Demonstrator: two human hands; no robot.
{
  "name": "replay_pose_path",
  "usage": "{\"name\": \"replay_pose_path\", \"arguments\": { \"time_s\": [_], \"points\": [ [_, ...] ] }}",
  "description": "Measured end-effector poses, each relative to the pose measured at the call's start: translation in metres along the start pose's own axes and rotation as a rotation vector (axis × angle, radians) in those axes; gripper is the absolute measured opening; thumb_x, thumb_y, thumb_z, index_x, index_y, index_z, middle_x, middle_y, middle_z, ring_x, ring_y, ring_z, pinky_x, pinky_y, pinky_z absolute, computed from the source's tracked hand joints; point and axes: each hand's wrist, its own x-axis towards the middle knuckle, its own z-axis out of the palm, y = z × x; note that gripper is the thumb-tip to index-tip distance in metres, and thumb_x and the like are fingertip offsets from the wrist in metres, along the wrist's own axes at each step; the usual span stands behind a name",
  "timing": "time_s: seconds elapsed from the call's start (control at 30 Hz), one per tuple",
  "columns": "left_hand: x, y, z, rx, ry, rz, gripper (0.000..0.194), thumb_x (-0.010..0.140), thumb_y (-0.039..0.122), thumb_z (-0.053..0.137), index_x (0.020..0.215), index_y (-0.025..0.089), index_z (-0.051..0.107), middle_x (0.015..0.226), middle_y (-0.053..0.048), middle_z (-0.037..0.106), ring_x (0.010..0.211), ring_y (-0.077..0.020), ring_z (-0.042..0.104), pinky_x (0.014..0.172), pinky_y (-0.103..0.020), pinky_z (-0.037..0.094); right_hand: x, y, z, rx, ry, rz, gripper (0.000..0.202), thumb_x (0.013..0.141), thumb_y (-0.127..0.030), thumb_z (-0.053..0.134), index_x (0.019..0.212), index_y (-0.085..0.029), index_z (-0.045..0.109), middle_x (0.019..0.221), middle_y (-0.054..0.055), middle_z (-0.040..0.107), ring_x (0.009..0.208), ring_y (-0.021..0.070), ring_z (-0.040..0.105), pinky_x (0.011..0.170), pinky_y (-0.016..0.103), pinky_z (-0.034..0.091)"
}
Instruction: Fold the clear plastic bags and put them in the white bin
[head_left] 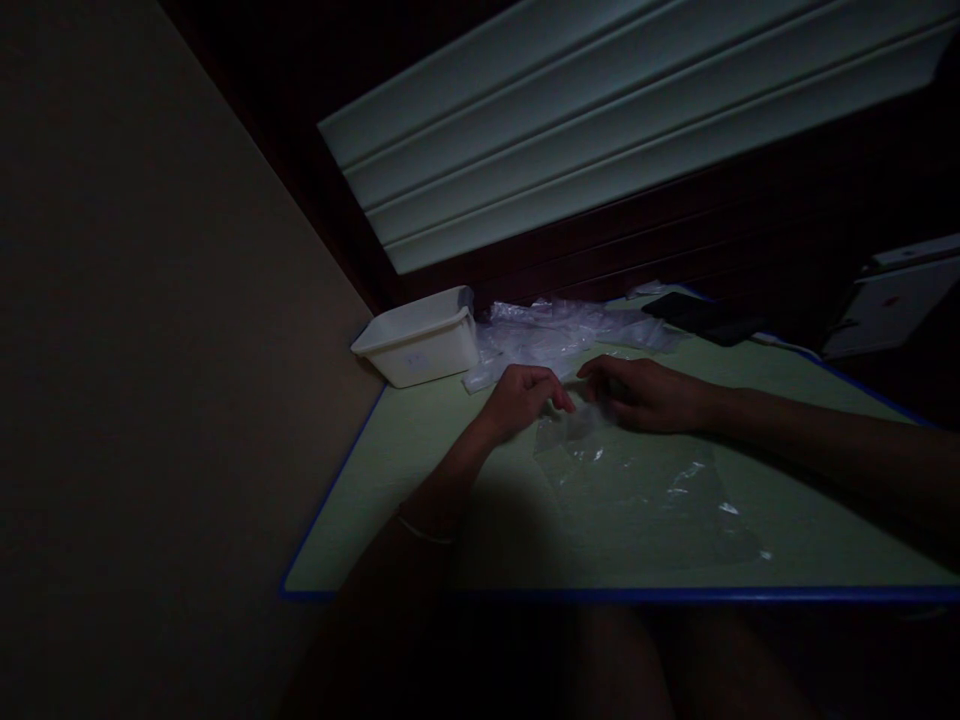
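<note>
A clear plastic bag (645,500) lies spread over the pale green table, its upper end between my two hands. My left hand (523,398) has its fingers bent and closed at the bag's upper left corner. Across from it, my right hand (637,395) curls its fingers down onto the same end of the bag, thumb low. A small gap separates the fingertips of both hands. The dim light and some blur hide the exact grip on the thin film.
Behind my hands is a heap of clear plastic bags (544,335). A white plastic bin (424,350) stands at the table's back left corner, beside the wall. A dark flat object (705,318) lies at the back right. Blue edging (675,595) rims the table (360,540).
</note>
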Motion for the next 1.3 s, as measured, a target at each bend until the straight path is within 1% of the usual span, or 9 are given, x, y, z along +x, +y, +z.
{"name": "replay_pose_path", "arguments": {
  "time_s": [0.13, 0.3, 0.4, 0.47, 0.57, 0.73, 0.97, 1.17, 1.3],
  "points": [
    [0.0, -0.004, 0.001, 0.064, 0.015, -0.029, 0.02, 0.079, 0.016, 0.046, 0.068, 0.013, 0.063, 0.067, -0.004, 0.066, 0.063, -0.0114, 0.06, 0.065, -0.026, 0.047, -0.001, 0.001, 0.0, 0.009, -0.009, -0.002, 0.047, 0.077, -0.016, 0.051, 0.124, -0.017, 0.045, 0.096, 0.006, 0.072, 0.075, 0.0192, 0.067, 0.069, 0.03, 0.047],
    [-0.004, 0.002, 0.005, 0.396, -0.027, 0.073, 0.017, 0.083, 0.021, 0.056, 0.091, 0.016, 0.07, 0.079, -0.002, 0.066, 0.069, -0.0109, 0.056, 0.068, -0.025, 0.045, -0.001, -0.001, 0.0, 0.023, 0.003, 0.01, 0.045, 0.08, -0.019, 0.052, 0.124, -0.016, 0.046, 0.093, 0.006, 0.072, 0.07, 0.0187, 0.066, 0.066, 0.03, 0.046],
    [-0.007, 0.005, 0.008, 0.512, -0.089, 0.14, 0.026, 0.086, 0.034, 0.06, 0.104, 0.017, 0.069, 0.086, -0.003, 0.063, 0.074, -0.0124, 0.055, 0.071, -0.027, 0.045, -0.001, -0.001, 0.0, 0.009, 0.024, 0.022, 0.042, 0.082, -0.023, 0.053, 0.122, -0.015, 0.048, 0.091, 0.007, 0.072, 0.068, 0.0188, 0.066, 0.064, 0.03, 0.046],
    [-0.008, 0.005, 0.009, 0.568, -0.128, 0.167, 0.035, 0.083, 0.04, 0.064, 0.11, 0.018, 0.067, 0.091, -0.004, 0.06, 0.081, -0.0147, 0.056, 0.076, -0.029, 0.046, -0.001, 0.0, 0.0, -0.003, 0.033, 0.026, 0.04, 0.082, -0.023, 0.052, 0.122, -0.015, 0.049, 0.09, 0.007, 0.072, 0.067, 0.0187, 0.066, 0.064, 0.03, 0.046],
    [-0.009, 0.003, 0.008, 0.629, -0.167, 0.181, 0.045, 0.079, 0.043, 0.069, 0.116, 0.017, 0.064, 0.095, -0.005, 0.058, 0.089, -0.0181, 0.056, 0.082, -0.031, 0.046, -0.001, 0.003, 0.001, 0.008, 0.032, 0.003, 0.041, 0.082, -0.02, 0.05, 0.123, -0.015, 0.046, 0.092, 0.007, 0.071, 0.069, 0.0184, 0.066, 0.065, 0.03, 0.046],
    [-0.011, -0.001, 0.005, 0.628, -0.187, 0.171, 0.039, 0.083, 0.041, 0.064, 0.115, 0.018, 0.063, 0.099, -0.006, 0.058, 0.092, -0.0182, 0.057, 0.086, -0.032, 0.046, -0.002, 0.006, 0.002, 0.075, 0.046, -0.006, 0.044, 0.078, -0.016, 0.049, 0.123, -0.018, 0.044, 0.099, 0.007, 0.071, 0.071, 0.0181, 0.066, 0.066, 0.03, 0.046],
    [-0.01, -0.004, 0.004, 0.645, -0.179, 0.216, 0.028, 0.088, 0.031, 0.057, 0.111, 0.02, 0.069, 0.098, -0.007, 0.058, 0.094, -0.0192, 0.056, 0.089, -0.035, 0.045, -0.002, 0.007, 0.001, 0.13, 0.05, -0.012, 0.052, 0.073, -0.014, 0.049, 0.124, -0.02, 0.044, 0.098, 0.004, 0.072, 0.067, 0.0165, 0.063, 0.064, 0.029, 0.047],
    [-0.009, -0.004, 0.004, 0.643, -0.189, 0.224, 0.025, 0.087, 0.028, 0.057, 0.107, 0.022, 0.071, 0.095, -0.006, 0.059, 0.093, -0.0185, 0.056, 0.088, -0.034, 0.046, -0.002, 0.004, -0.001, 0.136, 0.004, -0.004, 0.051, 0.074, -0.013, 0.047, 0.124, -0.019, 0.042, 0.1, 0.005, 0.073, 0.061, 0.0147, 0.061, 0.061, 0.028, 0.046],
    [-0.008, -0.002, 0.003, 0.606, -0.186, 0.208, 0.024, 0.088, 0.026, 0.056, 0.104, 0.02, 0.072, 0.093, -0.006, 0.06, 0.087, -0.0175, 0.058, 0.084, -0.033, 0.047, -0.001, 0.005, 0.0, 0.145, -0.007, 0.005, 0.051, 0.074, -0.014, 0.048, 0.125, -0.018, 0.042, 0.099, 0.005, 0.073, 0.059, 0.0139, 0.061, 0.058, 0.027, 0.045]
  ]
}}
